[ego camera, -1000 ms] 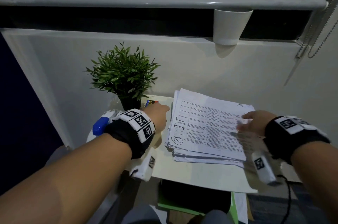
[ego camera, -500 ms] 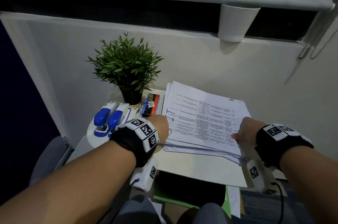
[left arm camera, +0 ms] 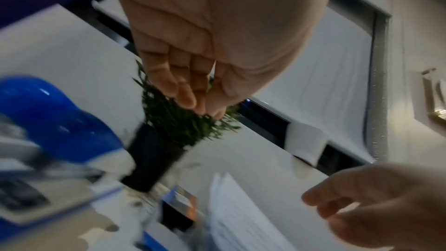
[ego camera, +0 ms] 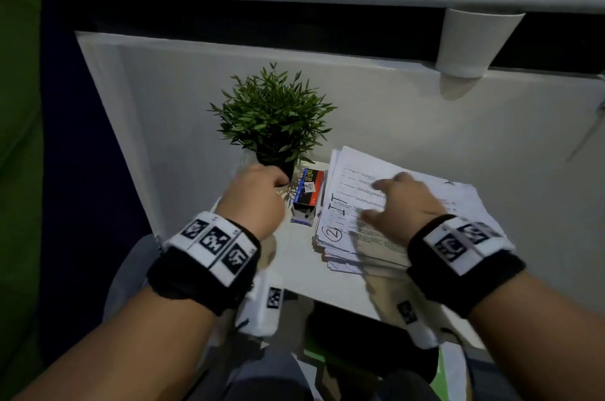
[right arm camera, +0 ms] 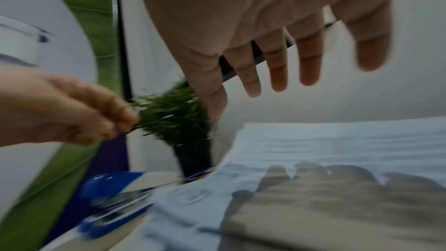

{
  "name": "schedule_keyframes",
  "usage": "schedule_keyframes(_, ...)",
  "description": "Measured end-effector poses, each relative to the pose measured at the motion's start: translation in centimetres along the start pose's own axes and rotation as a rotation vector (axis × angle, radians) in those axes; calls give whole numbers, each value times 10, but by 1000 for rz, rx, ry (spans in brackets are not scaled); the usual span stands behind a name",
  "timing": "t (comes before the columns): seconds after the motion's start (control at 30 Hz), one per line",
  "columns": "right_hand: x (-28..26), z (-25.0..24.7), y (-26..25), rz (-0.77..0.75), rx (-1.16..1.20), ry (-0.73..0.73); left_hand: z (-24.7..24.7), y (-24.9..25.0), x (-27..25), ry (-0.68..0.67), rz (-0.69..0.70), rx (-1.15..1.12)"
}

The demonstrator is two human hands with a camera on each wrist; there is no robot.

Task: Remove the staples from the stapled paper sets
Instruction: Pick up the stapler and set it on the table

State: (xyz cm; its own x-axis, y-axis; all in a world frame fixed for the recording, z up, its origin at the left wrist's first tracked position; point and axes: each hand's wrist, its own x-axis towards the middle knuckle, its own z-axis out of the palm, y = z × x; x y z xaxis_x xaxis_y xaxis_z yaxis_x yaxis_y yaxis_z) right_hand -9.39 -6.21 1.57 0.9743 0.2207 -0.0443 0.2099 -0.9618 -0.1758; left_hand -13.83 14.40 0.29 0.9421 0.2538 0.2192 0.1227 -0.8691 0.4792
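Note:
A thick stack of printed paper sets (ego camera: 422,204) lies on the small white table (ego camera: 301,273), its top sheet marked "II" and a circled 2. My right hand (ego camera: 371,199) hovers over the stack's left half with its fingers spread and holds nothing. In the right wrist view the right hand (right arm camera: 280,87) casts a shadow on the top sheet (right arm camera: 337,146). My left hand (ego camera: 278,179) is by the plant pot, its fingers hanging relaxed and holding nothing. Below the left hand (left arm camera: 200,106) sits a blue and white stapler (left arm camera: 55,121). My left arm hides this stapler in the head view.
A small green plant in a black pot (ego camera: 273,119) stands at the table's back left. A box of staples (ego camera: 307,194) lies between the pot and the papers. A white wall panel rises behind, with a white cup-shaped holder (ego camera: 471,40) hanging above right.
My left hand left the stack's left edge and moved back-left to the plant pot. My right hand slid from the stack's right edge to above its left half, fingers now spread.

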Motion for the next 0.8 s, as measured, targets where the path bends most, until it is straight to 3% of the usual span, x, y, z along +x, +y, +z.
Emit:
schedule_keyframes(0.07, -6, 9, -34, -168, 63, -16, -6, -24, 5, 14, -71, 53)
schedule_keyframes(0.13, -6, 21, -65, -281, 74, -114, -7, -46, 11, -65, -140, 133)
schedule_keyframes(0.23, 4, 47, -108, -362, 27, -314, -1, -66, 11, -123, -152, 184)
schedule_keyframes(0.3, 10, 61, -129, -391, 38, -341, 5, -74, 10, -104, -136, 141)
schedule_keyframes(0.53, 28, 74, -148, -378, 204, -210, 11, -86, 9, -45, -89, 41)
schedule_keyframes(0.7, 23, 62, -137, -304, 398, -99, 5, -77, 3, -117, -124, 58)
schedule_keyframes(0.8, 11, 48, -125, -267, 551, 12, -1, -62, -9, -90, -28, -61)
